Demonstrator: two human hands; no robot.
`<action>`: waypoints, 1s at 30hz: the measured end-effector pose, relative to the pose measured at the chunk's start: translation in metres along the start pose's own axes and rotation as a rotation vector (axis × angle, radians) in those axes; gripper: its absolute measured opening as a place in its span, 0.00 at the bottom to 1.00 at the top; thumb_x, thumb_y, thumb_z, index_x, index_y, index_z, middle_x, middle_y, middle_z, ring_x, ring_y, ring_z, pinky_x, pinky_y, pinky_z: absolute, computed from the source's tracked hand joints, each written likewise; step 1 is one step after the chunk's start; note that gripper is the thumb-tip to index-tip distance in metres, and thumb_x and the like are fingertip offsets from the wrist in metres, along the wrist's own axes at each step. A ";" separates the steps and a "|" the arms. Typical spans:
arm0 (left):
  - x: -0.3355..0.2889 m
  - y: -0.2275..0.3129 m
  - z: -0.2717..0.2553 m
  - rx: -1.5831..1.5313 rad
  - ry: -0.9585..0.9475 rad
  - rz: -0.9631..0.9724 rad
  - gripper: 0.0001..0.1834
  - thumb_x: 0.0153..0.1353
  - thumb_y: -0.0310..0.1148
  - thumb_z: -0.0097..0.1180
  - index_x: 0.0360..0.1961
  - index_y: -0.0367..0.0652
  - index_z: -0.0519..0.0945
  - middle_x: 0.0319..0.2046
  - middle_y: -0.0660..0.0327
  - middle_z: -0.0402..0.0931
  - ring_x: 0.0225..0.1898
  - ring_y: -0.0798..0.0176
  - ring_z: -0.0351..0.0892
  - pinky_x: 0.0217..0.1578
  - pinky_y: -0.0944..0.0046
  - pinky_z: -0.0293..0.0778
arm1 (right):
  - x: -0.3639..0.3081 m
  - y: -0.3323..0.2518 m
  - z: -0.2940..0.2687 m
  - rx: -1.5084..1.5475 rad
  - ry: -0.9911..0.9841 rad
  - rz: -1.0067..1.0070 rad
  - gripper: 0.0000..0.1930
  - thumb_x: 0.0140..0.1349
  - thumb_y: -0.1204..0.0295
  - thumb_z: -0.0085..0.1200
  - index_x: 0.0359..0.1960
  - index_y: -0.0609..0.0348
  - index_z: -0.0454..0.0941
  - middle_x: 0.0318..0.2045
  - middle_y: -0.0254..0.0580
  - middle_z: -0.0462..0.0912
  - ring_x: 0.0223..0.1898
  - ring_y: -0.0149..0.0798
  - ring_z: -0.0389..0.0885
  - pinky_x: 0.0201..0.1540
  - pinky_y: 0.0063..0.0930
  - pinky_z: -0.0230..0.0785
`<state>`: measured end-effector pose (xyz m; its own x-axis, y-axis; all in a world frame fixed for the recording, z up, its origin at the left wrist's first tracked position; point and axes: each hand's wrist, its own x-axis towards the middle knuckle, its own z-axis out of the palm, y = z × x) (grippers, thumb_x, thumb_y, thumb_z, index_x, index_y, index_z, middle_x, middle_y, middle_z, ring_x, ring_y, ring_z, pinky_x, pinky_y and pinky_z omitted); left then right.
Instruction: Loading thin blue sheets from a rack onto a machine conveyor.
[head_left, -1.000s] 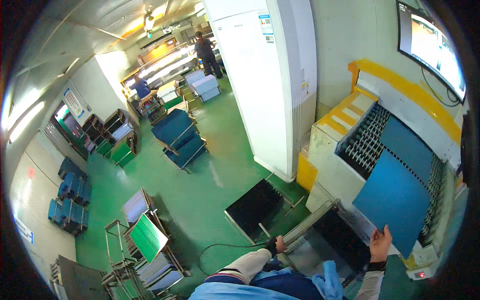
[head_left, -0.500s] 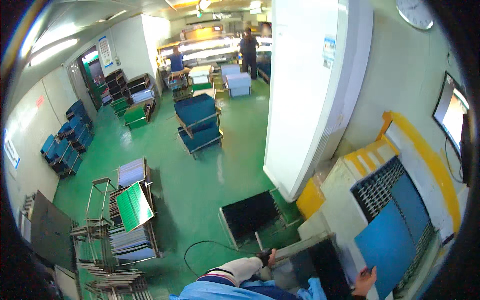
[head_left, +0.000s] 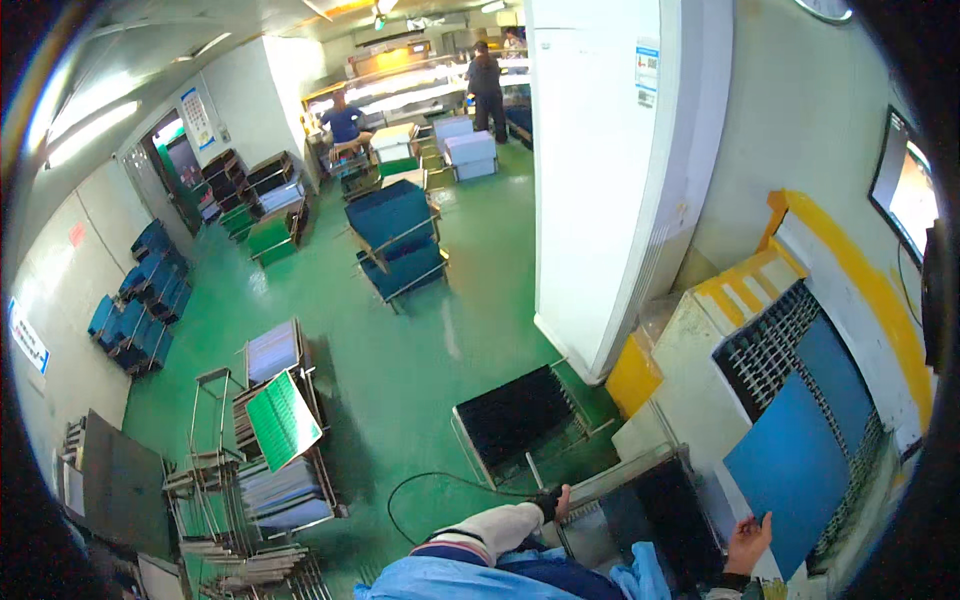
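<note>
My left hand [head_left: 560,502], with a black band at its wrist, is closed at the near left corner of a metal-framed rack [head_left: 612,478] that holds dark panels [head_left: 650,515]. A thin black cable [head_left: 395,492] loops across the floor beside that arm. My right hand [head_left: 748,545] is at the lower left edge of a large blue panel [head_left: 790,465], fingers apart. Whether its fingertips touch the edge is hard to tell. The blue panel lies on a sloping conveyor of dark rollers [head_left: 765,345], with a second blue panel [head_left: 835,365] beyond it.
Another rack of black panels [head_left: 515,415] stands on the green floor ahead. Racks of panels with a green sheet [head_left: 283,420] on top are at left. A white column [head_left: 600,180] rises near the yellow-edged machine [head_left: 850,265]. Farther back, a person [head_left: 487,90] stands at lit benches.
The view has shifted, so the scene sits slightly farther right and the screen higher. My right hand's fingers have come up against or close to the blue panel's edge. My left hand stays at the rack.
</note>
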<state>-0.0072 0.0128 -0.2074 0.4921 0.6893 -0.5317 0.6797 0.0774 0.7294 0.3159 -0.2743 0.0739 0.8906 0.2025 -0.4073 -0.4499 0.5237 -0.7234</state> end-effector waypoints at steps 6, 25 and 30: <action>0.023 -0.023 0.018 0.298 0.062 0.223 0.24 0.64 0.52 0.41 0.46 0.42 0.72 0.38 0.49 0.76 0.41 0.48 0.78 0.41 0.51 0.71 | 0.004 -0.004 0.009 0.012 -0.068 0.003 0.12 0.63 0.62 0.59 0.30 0.55 0.73 0.23 0.37 0.78 0.27 0.33 0.78 0.32 0.24 0.74; 0.027 -0.027 0.011 0.225 -0.075 0.115 0.33 0.67 0.59 0.31 0.48 0.40 0.76 0.47 0.44 0.77 0.52 0.47 0.76 0.51 0.52 0.69 | 0.003 -0.008 0.025 -0.168 -0.010 0.093 0.17 0.63 0.53 0.58 0.29 0.54 0.76 0.23 0.31 0.78 0.22 0.29 0.74 0.25 0.23 0.68; 0.012 -0.012 0.001 0.292 -0.066 0.056 0.32 0.67 0.58 0.32 0.49 0.42 0.76 0.45 0.43 0.78 0.49 0.44 0.77 0.50 0.49 0.70 | 0.011 -0.009 0.020 -0.161 -0.075 0.139 0.19 0.62 0.51 0.57 0.25 0.52 0.78 0.18 0.29 0.76 0.16 0.28 0.71 0.18 0.23 0.64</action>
<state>-0.0091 0.0195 -0.2228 0.5607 0.6377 -0.5282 0.7737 -0.1763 0.6085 0.3310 -0.2603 0.0865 0.8192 0.3276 -0.4707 -0.5679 0.3488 -0.7456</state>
